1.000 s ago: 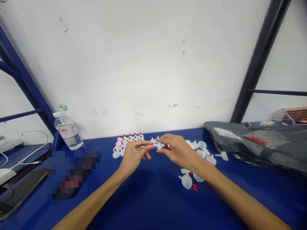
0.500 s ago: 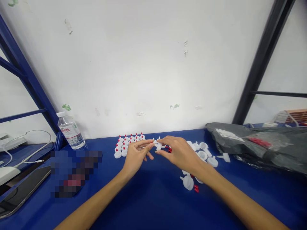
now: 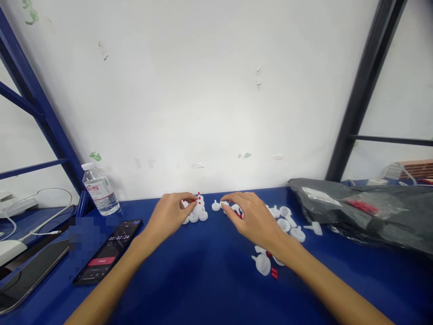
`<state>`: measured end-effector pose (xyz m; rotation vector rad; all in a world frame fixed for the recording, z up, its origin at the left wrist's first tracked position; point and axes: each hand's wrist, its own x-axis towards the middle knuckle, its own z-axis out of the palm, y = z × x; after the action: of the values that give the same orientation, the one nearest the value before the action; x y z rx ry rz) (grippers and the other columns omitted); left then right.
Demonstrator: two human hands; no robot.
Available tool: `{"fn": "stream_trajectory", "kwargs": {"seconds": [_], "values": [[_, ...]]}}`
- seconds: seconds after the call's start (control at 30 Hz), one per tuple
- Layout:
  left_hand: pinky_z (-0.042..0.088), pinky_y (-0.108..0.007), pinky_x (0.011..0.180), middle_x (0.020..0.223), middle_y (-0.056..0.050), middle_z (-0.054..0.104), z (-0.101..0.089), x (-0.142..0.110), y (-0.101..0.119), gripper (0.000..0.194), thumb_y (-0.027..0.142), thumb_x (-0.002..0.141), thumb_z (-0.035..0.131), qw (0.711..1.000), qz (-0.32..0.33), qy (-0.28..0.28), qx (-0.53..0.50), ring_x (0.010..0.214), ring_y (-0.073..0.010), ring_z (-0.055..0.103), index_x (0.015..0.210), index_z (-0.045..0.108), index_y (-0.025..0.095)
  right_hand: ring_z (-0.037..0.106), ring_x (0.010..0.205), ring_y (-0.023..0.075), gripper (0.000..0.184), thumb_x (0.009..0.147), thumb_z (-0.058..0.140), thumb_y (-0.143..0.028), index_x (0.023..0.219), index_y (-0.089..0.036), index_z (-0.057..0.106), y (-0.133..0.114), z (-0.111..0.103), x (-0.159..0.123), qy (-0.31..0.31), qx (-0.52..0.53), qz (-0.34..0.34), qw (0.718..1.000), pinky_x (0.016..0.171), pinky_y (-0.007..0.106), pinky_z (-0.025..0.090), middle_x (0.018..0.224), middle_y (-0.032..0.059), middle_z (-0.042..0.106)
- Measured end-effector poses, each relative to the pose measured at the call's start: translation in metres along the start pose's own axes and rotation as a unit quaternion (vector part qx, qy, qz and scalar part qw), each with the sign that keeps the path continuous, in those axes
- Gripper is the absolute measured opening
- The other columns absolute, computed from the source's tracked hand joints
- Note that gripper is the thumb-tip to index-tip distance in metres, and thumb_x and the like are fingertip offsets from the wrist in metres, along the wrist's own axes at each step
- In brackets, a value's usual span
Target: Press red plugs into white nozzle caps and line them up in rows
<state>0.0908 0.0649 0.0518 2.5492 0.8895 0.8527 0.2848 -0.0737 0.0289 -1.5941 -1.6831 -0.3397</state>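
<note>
While a water bottle (image 3: 100,192) stands against the wall and a phone (image 3: 113,243) shows a running-clock display at the left of a blue table (image 3: 199,275), a person's left hand (image 3: 167,214) reaches into a tight cluster of red-tipped white caps (image 3: 203,215). Its thumb and forefinger are drawn together beside a red tip; whether they grip a cap cannot be told. Right of the cluster, a lone white cap (image 3: 215,206) sits between the hands, its long axis upright, spout skyward, and nearer the right hand (image 3: 253,214). That hand's thumb and forefinger curve around a white piece (image 3: 223,205) just beside it, though a firm pinch cannot be confirmed. Farther right, loose white caps (image 3: 283,224) and red tips (image 3: 274,273) lie scattered near a dark plastic bag (image 3: 314,198). Half a second earlier, both hands met over a single white cap; now they are apart, the left at the cluster.
</note>
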Motion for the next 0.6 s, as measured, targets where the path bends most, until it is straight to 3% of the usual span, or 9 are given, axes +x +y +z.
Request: {"fn": "stream_trajectory", "kwargs": {"seconds": [0.1,0.2,0.37,0.6], "values": [[0.043,-0.028,0.062,0.084,-0.001,0.077,-0.025,-0.013,-0.014,0.029,0.041,0.086,0.055,0.992,-0.041,-0.007,0.119,0.067,-0.0206,0.067,0.096,0.077,0.025,0.066,0.097,0.0197,0.015,0.098,0.052,-0.022,0.105,-0.023,0.066,-0.001,0.0,0.0,-0.001,0.002,-0.022,1.0,0.094,0.036,0.043,0.103,0.0003,0.074],[0.044,-0.028,0.064,0.089,0.0,0.078,-0.035,-0.032,-0.038,0.03,0.041,0.085,0.053,0.98,-0.104,-0.023,0.165,0.075,-0.0229,0.069,0.096,0.076,0.026,0.066,0.098,0.0199,0.016,0.097,0.052,-0.018,0.104,-0.022,0.066,-0.002,-0.001,0.001,-0.001,0.008,-0.036,0.999,0.094,0.036,0.042,0.103,0.0014,0.074],[0.046,-0.029,0.069,0.095,0.001,0.077,-0.03,-0.051,-0.07,0.029,0.04,0.085,0.05,0.975,-0.133,-0.07,0.161,0.082,-0.0238,0.07,0.096,0.073,0.027,0.065,0.094,0.0198,0.015,0.096,0.052,-0.017,0.1,-0.023,0.066,-0.002,-0.005,0.001,0.005,0.008,-0.033,0.999,0.092,0.035,0.042,0.099,0.001,0.073],[0.049,-0.027,0.064,0.099,-0.001,0.076,-0.021,-0.055,-0.078,0.037,0.04,0.087,0.047,0.98,-0.138,-0.088,0.109,0.062,-0.0191,0.069,0.114,0.064,0.024,0.066,0.09,0.0196,0.014,0.095,0.053,-0.017,0.097,-0.023,0.066,-0.002,-0.006,0.002,0.007,-0.002,-0.028,1.0,0.09,0.035,0.043,0.096,0.001,0.073]]}}
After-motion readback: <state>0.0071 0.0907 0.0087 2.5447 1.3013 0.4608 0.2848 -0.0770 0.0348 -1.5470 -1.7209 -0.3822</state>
